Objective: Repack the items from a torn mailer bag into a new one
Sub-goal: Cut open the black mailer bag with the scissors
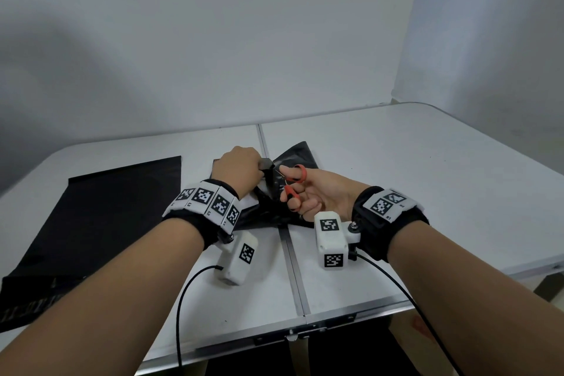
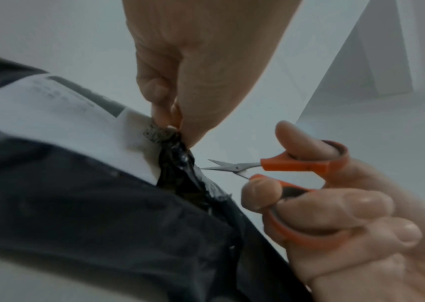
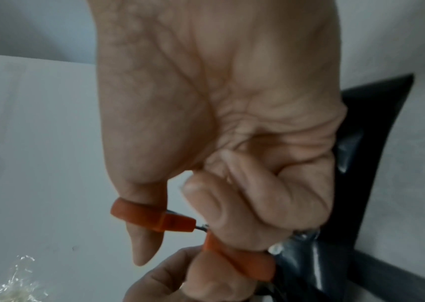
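Observation:
A crumpled black mailer bag [image 1: 293, 156] with a white shipping label [image 2: 59, 106] lies across the table's middle seam. My left hand [image 1: 241, 168] pinches a bunched edge of that bag [image 2: 177, 155] and lifts it. My right hand [image 1: 317, 192] holds small orange-handled scissors [image 1: 294, 183], thumb through one loop and fingers through the other. The short metal blades [image 2: 221, 166] stand slightly apart, their tips right at the pinched plastic. A flat, smooth black mailer bag [image 1: 100, 223] lies on the table to the left. What the crumpled bag holds is hidden.
The white folding table [image 1: 427, 192] has a metal seam down its middle and a near edge with a latch. Cables run from both wrist cameras over the front edge. A scrap of clear plastic film [image 3: 17, 282] lies on the table. A grey wall stands behind.

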